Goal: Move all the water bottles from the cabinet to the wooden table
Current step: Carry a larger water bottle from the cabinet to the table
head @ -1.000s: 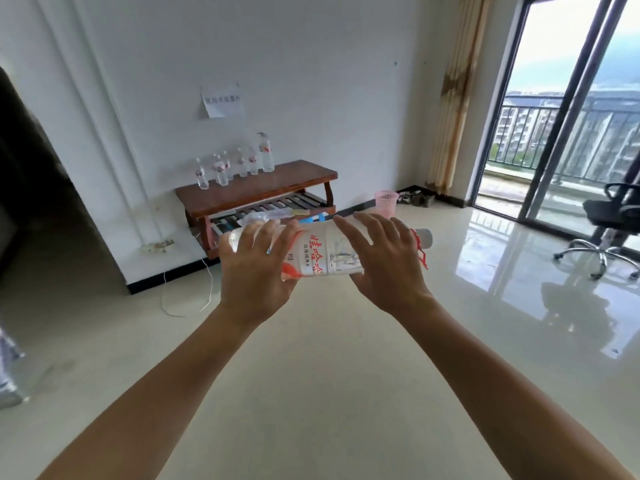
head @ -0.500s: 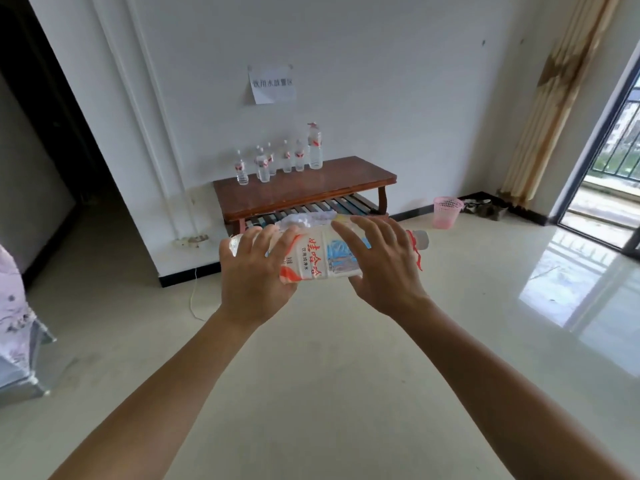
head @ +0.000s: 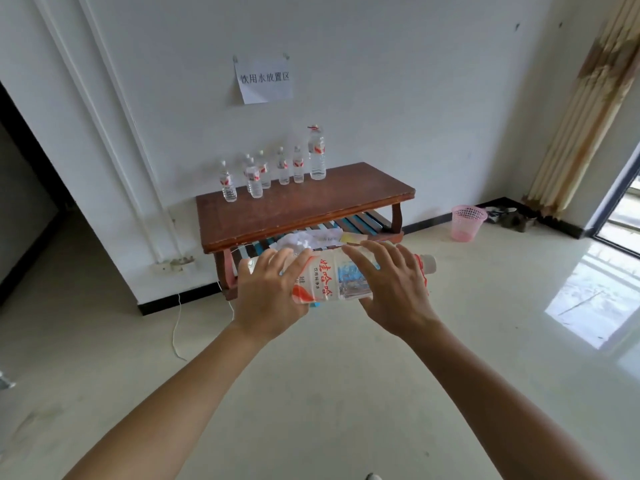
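Note:
A large clear water bottle [head: 332, 280] with a red and white label lies sideways between both hands, its cap end pointing right. My left hand [head: 268, 297] grips its bottom end and my right hand [head: 394, 287] grips near its neck. Ahead, the wooden table [head: 311, 209] stands against the white wall. Several small water bottles [head: 254, 176] stand upright along its back edge, with one taller bottle [head: 317, 154] at their right.
A paper sign [head: 265, 81] hangs on the wall above the table. Its slatted lower shelf [head: 360, 225] holds papers. A pink basket [head: 467, 222] sits on the floor to the right, near a curtain [head: 585, 109]. A dark doorway [head: 24, 188] opens left.
The view has turned left and come closer to the wooden table, which now looks larger and sits centred. Both hands keep the same hold on the sideways bottle.

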`<state>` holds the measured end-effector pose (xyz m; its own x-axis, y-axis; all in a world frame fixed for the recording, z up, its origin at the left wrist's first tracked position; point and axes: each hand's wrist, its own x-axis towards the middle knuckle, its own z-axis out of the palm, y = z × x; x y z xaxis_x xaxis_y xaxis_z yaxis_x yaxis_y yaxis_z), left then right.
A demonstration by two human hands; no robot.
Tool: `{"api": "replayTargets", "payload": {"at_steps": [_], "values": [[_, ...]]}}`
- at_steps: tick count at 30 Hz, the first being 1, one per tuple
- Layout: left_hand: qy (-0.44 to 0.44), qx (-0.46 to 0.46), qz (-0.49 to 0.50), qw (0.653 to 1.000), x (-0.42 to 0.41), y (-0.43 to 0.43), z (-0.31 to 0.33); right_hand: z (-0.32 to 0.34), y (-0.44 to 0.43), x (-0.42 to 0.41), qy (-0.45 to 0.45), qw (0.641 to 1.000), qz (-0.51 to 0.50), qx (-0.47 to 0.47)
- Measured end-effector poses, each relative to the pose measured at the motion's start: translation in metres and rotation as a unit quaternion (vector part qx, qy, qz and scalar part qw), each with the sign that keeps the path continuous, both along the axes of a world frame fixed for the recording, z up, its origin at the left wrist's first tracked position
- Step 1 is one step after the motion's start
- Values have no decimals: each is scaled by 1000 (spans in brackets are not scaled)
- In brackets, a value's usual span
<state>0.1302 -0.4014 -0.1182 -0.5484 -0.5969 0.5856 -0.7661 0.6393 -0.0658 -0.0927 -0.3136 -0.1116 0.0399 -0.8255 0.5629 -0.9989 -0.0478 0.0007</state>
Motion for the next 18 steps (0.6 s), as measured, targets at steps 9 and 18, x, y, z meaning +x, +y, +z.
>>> {"api": "replayTargets", "payload": {"at_steps": [9,18], "values": [[-10,1,26,1000,-103,-168,11,9,-189,-113,-32,997,32,56],[7,25,72,997,-138,-308,0,4,-358,-157,5,994,89,57]]}}
